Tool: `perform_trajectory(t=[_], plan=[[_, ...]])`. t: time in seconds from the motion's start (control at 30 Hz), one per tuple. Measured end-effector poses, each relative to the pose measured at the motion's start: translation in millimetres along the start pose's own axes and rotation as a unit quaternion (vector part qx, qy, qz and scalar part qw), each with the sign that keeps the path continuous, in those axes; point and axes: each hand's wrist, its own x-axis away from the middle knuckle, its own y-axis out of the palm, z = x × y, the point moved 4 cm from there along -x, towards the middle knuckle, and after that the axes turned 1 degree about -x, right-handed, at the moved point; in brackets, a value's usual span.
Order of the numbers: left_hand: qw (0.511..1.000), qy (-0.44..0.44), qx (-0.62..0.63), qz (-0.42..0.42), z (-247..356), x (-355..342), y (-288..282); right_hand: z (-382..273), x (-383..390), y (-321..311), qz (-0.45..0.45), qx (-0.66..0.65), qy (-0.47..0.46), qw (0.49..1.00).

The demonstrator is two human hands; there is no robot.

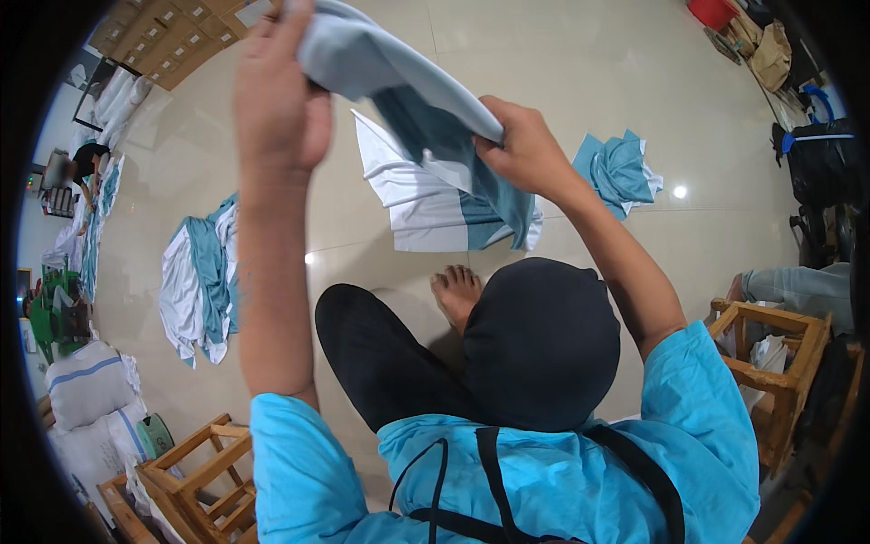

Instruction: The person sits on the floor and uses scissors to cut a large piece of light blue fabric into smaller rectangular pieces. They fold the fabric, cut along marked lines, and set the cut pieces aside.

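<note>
Pale grey and teal cloth [367,56] spans the air between a worker's two bare hands, high above a tiled floor [566,41]; its long pale edge slants from far left to near right, so that the cloth lies to the right of the left hand [283,104] and to the left of, and beyond, the right hand [526,150]; the right hand is the nearer of the two to the worker's body, the left reaching out almost to the upper rim of the view.

The left hand, slightly blurred, is closed on the far end; the right is closed around the near end, thumb and fingers pinching the edge; a teal fold hangs below that right-hand grip, in front of a white and teal piece [421,204] spread on the tiles, and whether the two are joined cannot be told from here.

On the floor to the left, beside the left forearm, lies a white and teal heap [208,267]; beyond the right wrist sits a teal bundle [621,170]; a bare foot [459,295] rests just short of the spread piece; a wooden stool [770,312] stands at right; at the far left, a co-worker [89,160] bends over more cloth.
</note>
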Motion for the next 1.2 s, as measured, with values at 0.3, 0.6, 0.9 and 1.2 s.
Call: perform_trajectory(t=[0.3,0.6,0.9,1.2], plan=[[0.982,0.126,-0.101,0.099,203.4,-58.2,-80.2,99.2,-86.8,5.9,0.039,-0.171,0.123,0.977],[0.672,0.357,-0.482,0.434,224.5,-29.1,-138.8,-86.9,-148.5,-117.6,0.057,-0.242,-0.284,0.926],[0.903,-0.060,-0.417,-0.086,36.5,-31.3,-85.2,-192.7,-137.0,-69.2,-0.026,0.255,-0.371,0.893],[0.773,0.154,-0.608,-0.093,170.4,-54.1,-131.4,-39.1,-133.1,-91.7,-0.058,0.290,-0.151,0.943]])
